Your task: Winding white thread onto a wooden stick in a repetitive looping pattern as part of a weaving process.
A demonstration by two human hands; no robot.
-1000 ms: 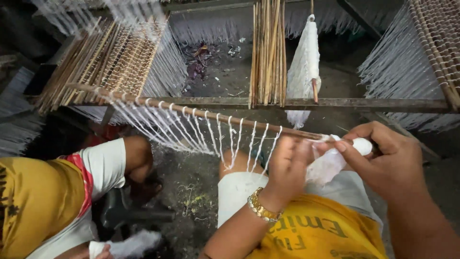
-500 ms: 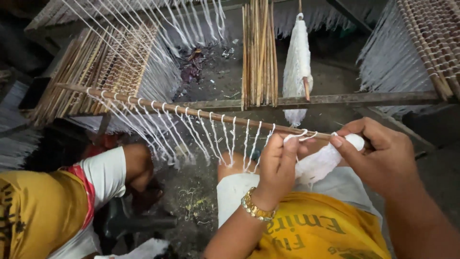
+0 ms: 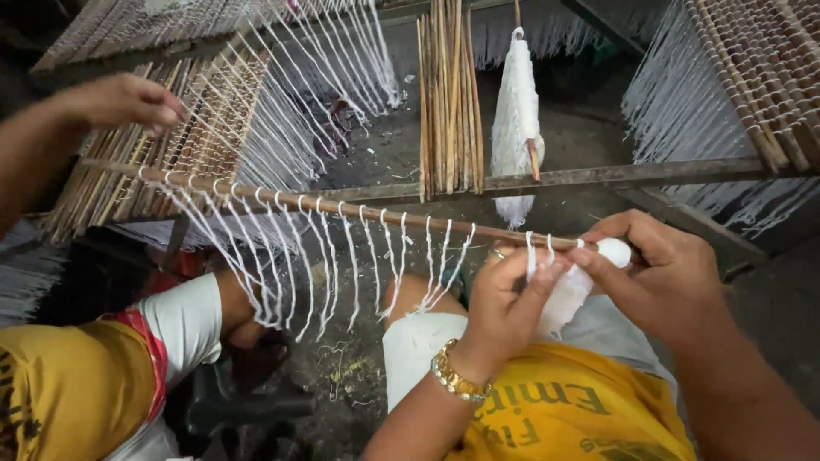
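Observation:
A long thin wooden stick (image 3: 342, 207) runs from the upper left down to my hands, with several white thread loops (image 3: 282, 273) hanging from it. My left hand (image 3: 504, 307), with a gold bracelet on its wrist, pinches the white thread at the stick's right end. My right hand (image 3: 662, 273) is closed on a small white thread bundle (image 3: 613, 251) at the same end of the stick. Loose white thread (image 3: 568, 294) hangs between the two hands.
A co-worker in a yellow shirt (image 3: 60, 401) sits at left, one hand (image 3: 120, 101) raised over racks of threaded sticks (image 3: 196, 128). Upright bamboo sticks (image 3: 448, 94) and a hanging white skein (image 3: 517, 111) stand behind a metal bar (image 3: 649, 175). More threaded racks (image 3: 743, 94) are at right.
The view has tilted and drawn closer. The co-worker's hand has come into view at the upper left. My hands stay at the stick's right end, fingers shifting on the thread.

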